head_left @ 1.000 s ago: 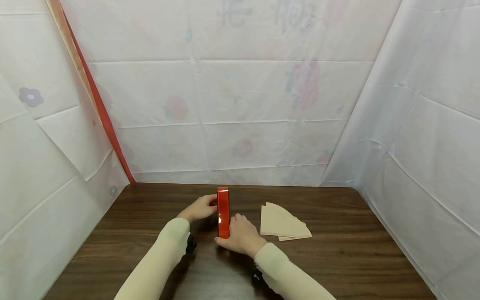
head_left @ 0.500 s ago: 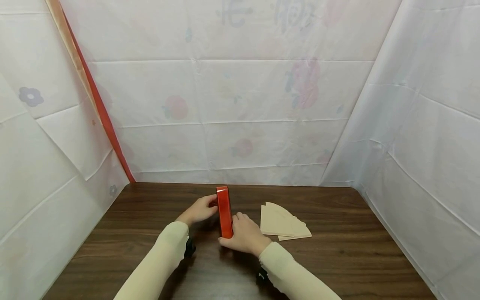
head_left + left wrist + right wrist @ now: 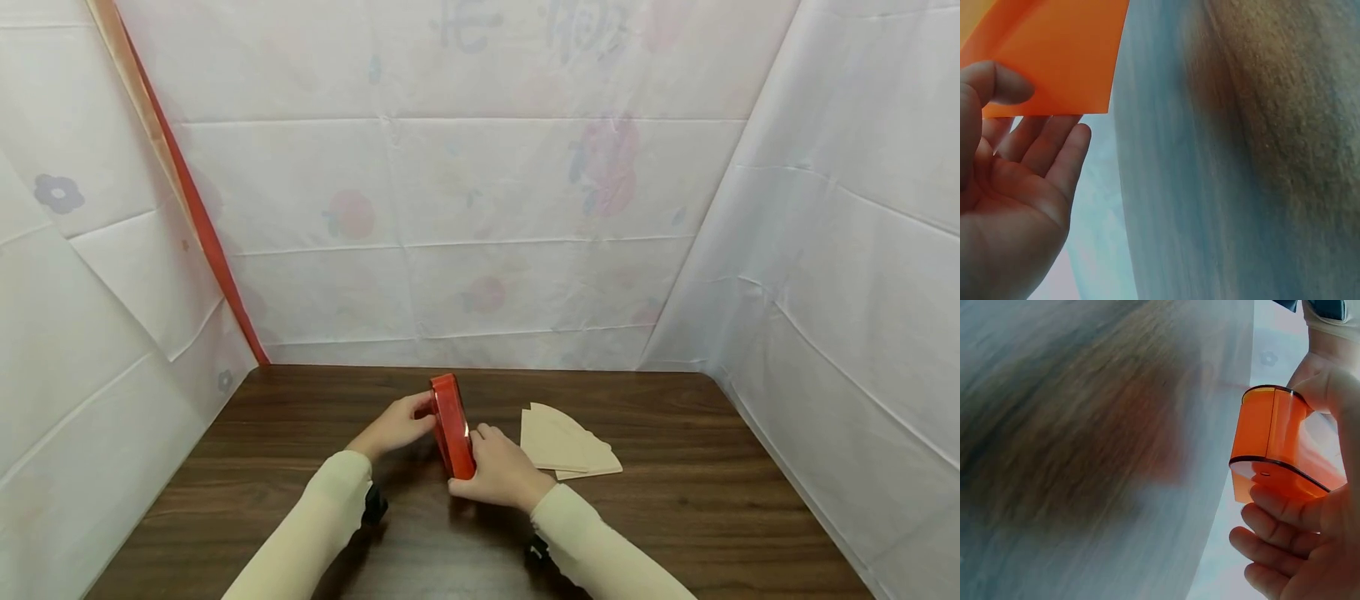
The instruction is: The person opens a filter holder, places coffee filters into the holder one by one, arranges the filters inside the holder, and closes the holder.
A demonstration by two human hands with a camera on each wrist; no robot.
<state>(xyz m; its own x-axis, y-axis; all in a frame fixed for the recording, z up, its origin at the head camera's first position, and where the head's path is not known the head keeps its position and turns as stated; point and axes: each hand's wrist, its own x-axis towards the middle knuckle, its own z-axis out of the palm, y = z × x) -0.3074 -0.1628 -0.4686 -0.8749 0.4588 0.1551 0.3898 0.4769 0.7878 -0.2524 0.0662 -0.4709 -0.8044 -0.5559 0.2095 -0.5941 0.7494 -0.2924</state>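
Note:
Both my hands hold an upright, narrow red-orange see-through plastic filter-paper holder, its top leaning left and away. My left hand pinches its far left part; in the left wrist view the thumb lies over an orange panel with the fingers behind it. My right hand grips the near lower end, thumb on one side and fingers on the other. The right wrist view shows the holder's rounded, black-edged end. A few cone-shaped coffee filter papers lie overlapping on the table, right of my right hand.
The dark wood-grain table has white printed sheeting behind it and on both sides. A red strip runs down the back left corner. Black bands sit at both wrists.
The holder has gone from nearly upright to tilted, its lower near end shifting right with my right hand. My left hand moved only slightly left. The filter papers stayed put.

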